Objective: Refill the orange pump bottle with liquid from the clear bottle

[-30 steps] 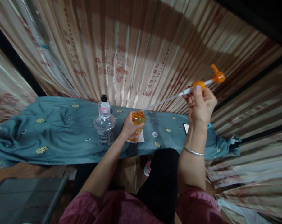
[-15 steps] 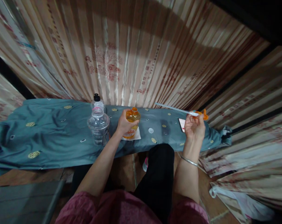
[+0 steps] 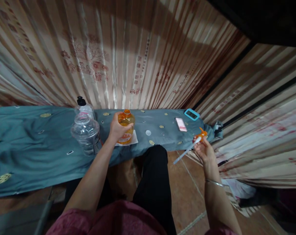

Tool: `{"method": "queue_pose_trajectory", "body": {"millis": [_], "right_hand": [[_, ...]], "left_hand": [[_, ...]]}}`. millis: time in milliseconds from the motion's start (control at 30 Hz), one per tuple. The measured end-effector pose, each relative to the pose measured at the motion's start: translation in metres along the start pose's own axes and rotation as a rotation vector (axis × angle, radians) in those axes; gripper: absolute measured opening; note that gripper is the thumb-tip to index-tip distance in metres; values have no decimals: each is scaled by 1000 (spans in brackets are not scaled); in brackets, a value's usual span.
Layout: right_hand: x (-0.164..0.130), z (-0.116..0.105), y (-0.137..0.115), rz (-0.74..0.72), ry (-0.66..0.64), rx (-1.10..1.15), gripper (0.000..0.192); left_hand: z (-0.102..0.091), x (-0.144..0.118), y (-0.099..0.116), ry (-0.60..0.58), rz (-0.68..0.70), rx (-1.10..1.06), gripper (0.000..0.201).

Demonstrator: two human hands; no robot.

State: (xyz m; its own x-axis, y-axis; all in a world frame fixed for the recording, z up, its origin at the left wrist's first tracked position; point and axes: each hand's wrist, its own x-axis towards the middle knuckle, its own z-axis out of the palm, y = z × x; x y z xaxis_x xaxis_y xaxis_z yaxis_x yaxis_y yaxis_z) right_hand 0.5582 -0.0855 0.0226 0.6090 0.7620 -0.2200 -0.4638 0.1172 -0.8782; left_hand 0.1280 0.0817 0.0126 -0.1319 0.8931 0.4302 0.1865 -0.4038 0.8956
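Observation:
My left hand point(image 3: 119, 126) is wrapped round an orange, see-through bottle point(image 3: 127, 130), which stands upright with its mouth uncovered. Under the bottle lies a white paper or cloth point(image 3: 133, 138). Off the right front edge of the bench, my right hand point(image 3: 202, 148) grips an orange pump head point(image 3: 201, 133) with a long pale dip tube pointing down and to the left. To the left of my left hand stands a clear, wide bottle point(image 3: 85, 133) without a cap. Just behind it is another clear bottle with a black cap point(image 3: 81, 101).
A bench covered in green patterned cloth point(image 3: 57, 147) runs across in front of me. On it lie a phone point(image 3: 181, 124), its screen blurred, and a blue-framed digital clock point(image 3: 192, 114). A pleated, printed curtain point(image 3: 123, 58) hangs right behind the bench.
My right hand has lowered toward me, past the bench edge, and turned the pump so its tube points downward. The view has shifted right, showing the clock. My left hand still holds the bottle.

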Motion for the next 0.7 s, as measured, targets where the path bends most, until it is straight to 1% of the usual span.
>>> {"method": "queue_pose_trajectory", "body": {"millis": [133, 300, 400, 500, 700], "right_hand": [[18, 0, 13, 155, -101, -236, 27], [38, 16, 35, 276, -202, -495, 29], [50, 33, 50, 321, -250, -629, 30], [63, 55, 65, 339, -295, -750, 32], [89, 98, 83, 294, -342, -1009, 34]], "left_hand": [[-1, -1, 1, -5, -15, 5, 72], [-4, -3, 6, -6, -11, 48, 71], [-6, -3, 9, -5, -2, 63, 70], [-7, -4, 11, -16, -12, 49, 69], [-7, -4, 14, -39, -15, 43, 68]]}}
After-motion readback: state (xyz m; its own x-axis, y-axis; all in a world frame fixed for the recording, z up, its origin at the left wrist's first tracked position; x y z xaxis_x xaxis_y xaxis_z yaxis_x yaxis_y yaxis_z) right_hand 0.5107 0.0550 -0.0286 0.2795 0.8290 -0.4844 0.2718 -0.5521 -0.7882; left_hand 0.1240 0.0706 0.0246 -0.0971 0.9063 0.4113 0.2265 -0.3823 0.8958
